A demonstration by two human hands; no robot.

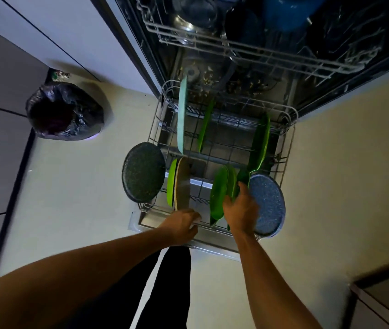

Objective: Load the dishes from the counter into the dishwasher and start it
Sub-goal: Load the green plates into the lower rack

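Dishes stand on edge in the pulled-out lower rack (288, 148) of the dishwasher, read here as a clock face with twelve toward the machine. At eleven stands a pale mint plate (182, 119), at twelve a light green plate (206, 124), and at two a dark green plate (260, 143). At nine a dark speckled plate (143, 172) leans on the rack's outer side. At seven a lime plate (171, 184) and a beige plate (182, 184) stand pressed together. At four stands a blue speckled plate (268, 205).

The right hand (242, 210), at five, grasps the bright green plates (219, 193), thumb up on one side and fingers curled round the other. The left hand (181, 224), at six, has its fingers bent down at the rack's near rim, just under the beige plate. Whether they grip anything I cannot tell.

The upper rack (236, 48) juts out above, carrying a blue pot (288, 13) and a metal bowl (184, 24). A black rubbish bag (64, 111) sits on the floor, well apart at ten.
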